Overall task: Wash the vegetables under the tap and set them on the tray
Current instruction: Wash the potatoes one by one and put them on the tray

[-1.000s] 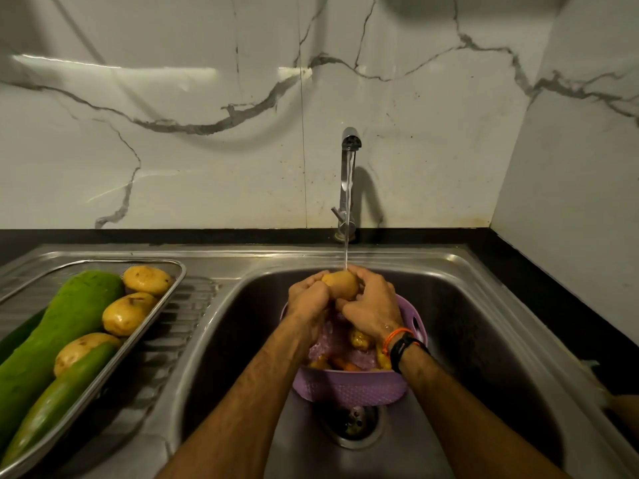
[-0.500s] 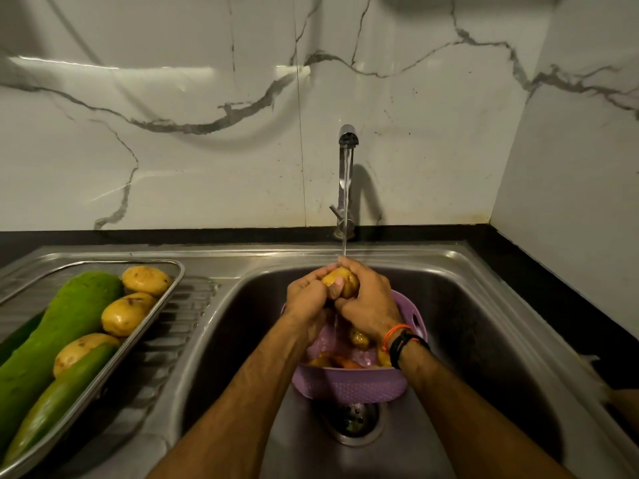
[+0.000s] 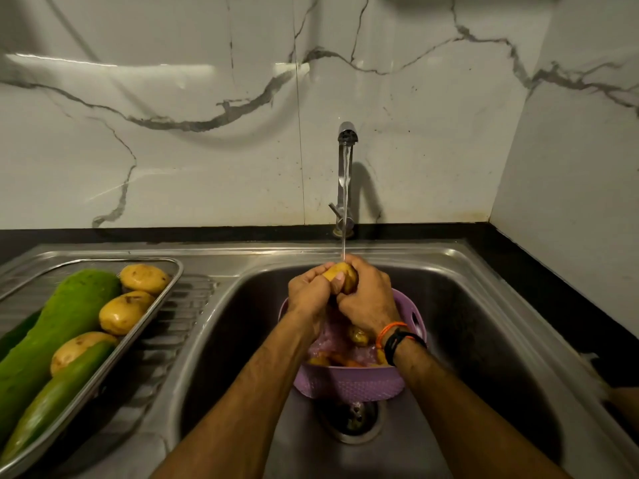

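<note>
Since earlier frame, potato (image 3: 342,276) rolled deeper between palms, less skin showing. Near: purple basket (image 3: 349,383) over drain, catching runoff, unwashed pieces inside. Left hand (image 3: 309,293) and right hand (image 3: 368,299) both curl round potato, rubbing it under stream. Tray (image 3: 173,278) left, holding washed vegetables. Far: tap (image 3: 346,167) running.

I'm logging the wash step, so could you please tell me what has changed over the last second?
Little: both hands, left and right, keep gripping the potato under the tap stream, and they have turned it slightly, so more of it is covered by fingers. The basket, the tray and the vegetables on it have not moved.
</note>
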{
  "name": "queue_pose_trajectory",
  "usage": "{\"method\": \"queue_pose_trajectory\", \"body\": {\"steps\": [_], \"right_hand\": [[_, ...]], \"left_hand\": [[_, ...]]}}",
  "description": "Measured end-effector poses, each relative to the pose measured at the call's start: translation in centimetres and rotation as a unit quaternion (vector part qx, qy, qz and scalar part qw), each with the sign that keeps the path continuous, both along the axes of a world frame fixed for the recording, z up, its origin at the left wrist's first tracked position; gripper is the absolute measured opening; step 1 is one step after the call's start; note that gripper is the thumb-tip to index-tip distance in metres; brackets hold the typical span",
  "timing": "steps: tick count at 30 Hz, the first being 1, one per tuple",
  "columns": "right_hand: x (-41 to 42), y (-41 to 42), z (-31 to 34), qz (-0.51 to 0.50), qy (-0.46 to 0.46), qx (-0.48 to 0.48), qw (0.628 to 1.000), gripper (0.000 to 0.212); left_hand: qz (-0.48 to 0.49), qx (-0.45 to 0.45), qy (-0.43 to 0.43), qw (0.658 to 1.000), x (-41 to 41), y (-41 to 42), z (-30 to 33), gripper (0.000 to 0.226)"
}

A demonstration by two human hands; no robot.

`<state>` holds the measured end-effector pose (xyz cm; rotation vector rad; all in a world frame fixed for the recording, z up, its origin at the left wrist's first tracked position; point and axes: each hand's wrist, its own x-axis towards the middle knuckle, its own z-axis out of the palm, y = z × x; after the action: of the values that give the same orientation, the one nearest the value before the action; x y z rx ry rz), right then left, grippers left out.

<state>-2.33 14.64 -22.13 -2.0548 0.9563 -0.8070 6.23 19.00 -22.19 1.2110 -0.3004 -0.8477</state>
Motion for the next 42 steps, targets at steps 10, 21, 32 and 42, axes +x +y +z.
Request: {"method": "queue_pose_trajectory", "body": {"steps": [10, 21, 32, 42], "right_hand": [[0.1, -0.6, -0.7, -0.008, -0.023, -0.016, 1.0, 0.057], [-0.1, -0.4, -0.3, 0.04, 0.021, -0.019, 0.999, 0.067], [0.7, -0.1, -0.6, -0.016, 0.013, -0.133, 0.991, 0.037], [0.7, 0.2, -0.4, -0.035, 0.014, -0.15, 0.988, 0.05]], "left_hand": [[-0.001, 0.036, 0.018, 0.999, 0.7, -0.1, -0.6, 0.017], [0.0, 0.031, 0.008, 0.999, 1.3, -0.6, -0.9, 0.029], [0.027, -0.012, -0.008, 1.0, 0.7, -0.7, -0.7, 0.037], [0.046, -0.043, 0.03, 0.998, -0.2, -0.9, -0.3, 0.042]]}}
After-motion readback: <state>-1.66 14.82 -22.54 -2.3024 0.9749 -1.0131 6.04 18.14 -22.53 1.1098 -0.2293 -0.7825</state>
